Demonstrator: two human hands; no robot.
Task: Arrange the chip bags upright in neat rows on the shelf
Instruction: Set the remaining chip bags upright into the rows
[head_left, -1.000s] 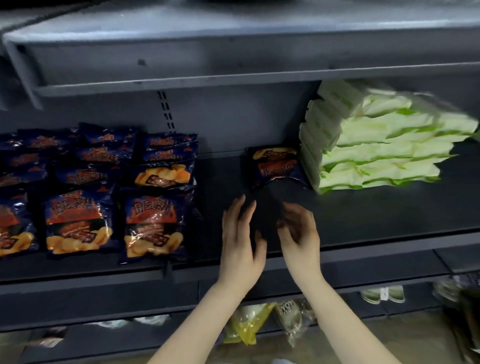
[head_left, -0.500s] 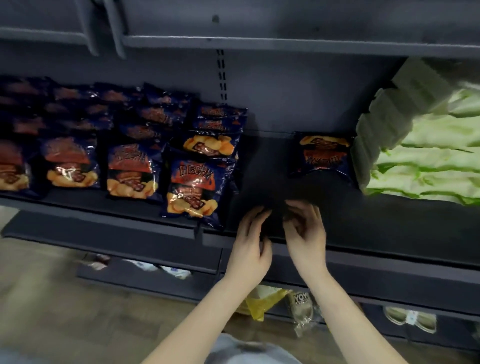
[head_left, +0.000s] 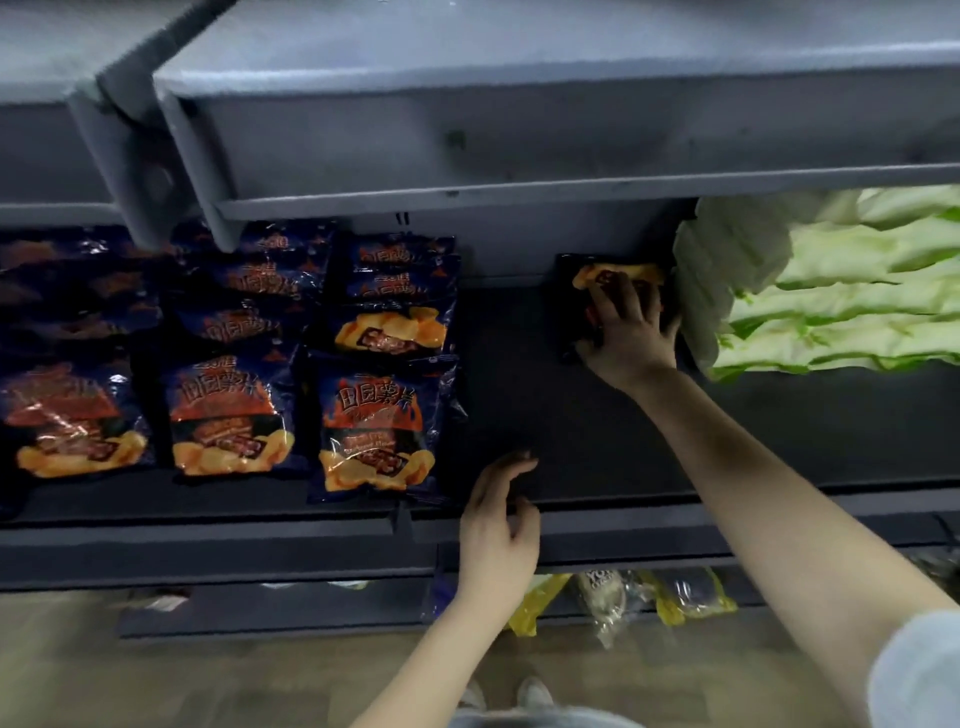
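One dark shelf (head_left: 519, 405) spans mid-frame: a stack of green-and-white packs (head_left: 831, 291) fills its right end, rows of dark-blue chip bags (head_left: 228, 410) cover the left half, overlapping front to back, bare strip between. At the back of that strip, centre-right of frame, a lone chip bag (head_left: 618, 274) sits just beside the green stack; right hand (head_left: 631, 338) holds it, fingers splayed over its face, thumb hooked at its lower-left corner. Left hand (head_left: 498, 525), lower centre, rests on the shelf's front edge, fingers loosely curled, holding nothing.
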